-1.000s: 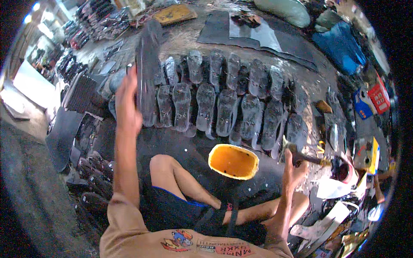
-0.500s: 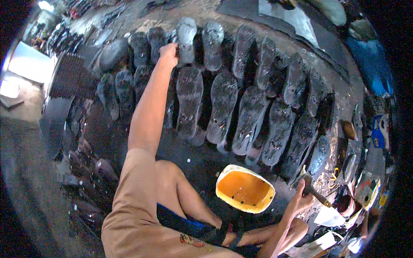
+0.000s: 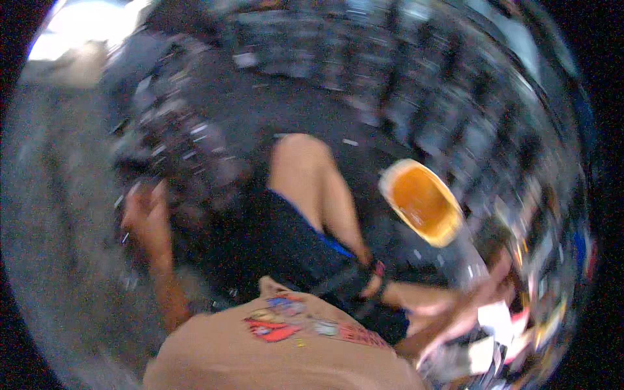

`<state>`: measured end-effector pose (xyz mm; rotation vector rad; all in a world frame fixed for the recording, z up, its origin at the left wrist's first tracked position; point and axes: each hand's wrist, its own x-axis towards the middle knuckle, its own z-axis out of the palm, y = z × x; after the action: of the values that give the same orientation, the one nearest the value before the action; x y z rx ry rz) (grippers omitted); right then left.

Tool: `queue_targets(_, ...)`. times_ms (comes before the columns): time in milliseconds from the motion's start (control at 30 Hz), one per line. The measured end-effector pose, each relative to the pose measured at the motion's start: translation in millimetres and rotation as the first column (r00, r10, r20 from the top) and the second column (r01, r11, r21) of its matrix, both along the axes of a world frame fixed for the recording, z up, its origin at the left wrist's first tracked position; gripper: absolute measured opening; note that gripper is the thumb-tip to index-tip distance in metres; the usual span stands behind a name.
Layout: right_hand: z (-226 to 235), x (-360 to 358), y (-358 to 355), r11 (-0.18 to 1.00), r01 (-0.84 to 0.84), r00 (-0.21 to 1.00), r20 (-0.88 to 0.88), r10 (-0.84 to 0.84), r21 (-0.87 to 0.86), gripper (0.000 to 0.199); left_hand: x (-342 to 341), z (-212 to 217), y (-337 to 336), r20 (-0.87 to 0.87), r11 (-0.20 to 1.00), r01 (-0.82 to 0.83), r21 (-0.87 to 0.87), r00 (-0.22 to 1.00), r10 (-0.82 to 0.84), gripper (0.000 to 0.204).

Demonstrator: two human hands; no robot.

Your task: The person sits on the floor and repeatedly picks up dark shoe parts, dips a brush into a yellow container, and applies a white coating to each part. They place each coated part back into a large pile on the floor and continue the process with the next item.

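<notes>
Swung back from the far row of soles to the floor's left edge: left hand (image 3: 148, 218), beside dark blurred soles (image 3: 185, 153), grip unclear. Right hand (image 3: 504, 276), grip also blurred, near yellow tub (image 3: 422, 203).

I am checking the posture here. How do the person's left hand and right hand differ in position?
The left hand is out at the person's left side, near blurred dark things on the ground; the right hand is low at the right, below the yellow-orange plastic container. Motion blur hides what either holds.
</notes>
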<state>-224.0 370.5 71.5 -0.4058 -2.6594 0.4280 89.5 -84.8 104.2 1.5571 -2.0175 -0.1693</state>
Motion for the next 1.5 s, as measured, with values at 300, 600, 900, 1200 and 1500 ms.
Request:
queue_targets(300,-63.8,-19.3,-43.2,0.74,-0.62,0.707,0.223,0.671,-0.261,0.044,138.5,-74.3,-89.5,0.108,0.964,-0.057,0.258,0.994,0.03,0.045)
queue_targets(600,-49.7,-19.7,10.2,0.708,-0.372,0.923,-0.158,0.351,-0.601,0.027,-20.8,-58.2,28.9,-0.047,0.855,0.517,0.037,0.855,-0.516,0.034)
queue_targets(900,-65.6,46.3,23.6,0.473,-0.137,0.889,0.103,0.446,-0.87,0.022,-70.6,-87.8,129.6,0.099,0.493,0.833,0.249,0.485,-0.869,0.052)
queue_targets(1200,35.5,19.0,-67.5,0.252,-0.615,0.687,-0.351,0.636,-0.748,0.027,-154.4,-62.6,192.8,-0.664,-0.221,0.97,0.096,0.228,0.712,0.064)
queue_targets(1500,14.2,60.1,-77.4,0.295,-0.897,0.433,-0.523,0.734,-0.329,0.027,-161.4,-73.0,203.0,-0.83,-0.292,0.921,0.259,0.367,0.42,0.059)
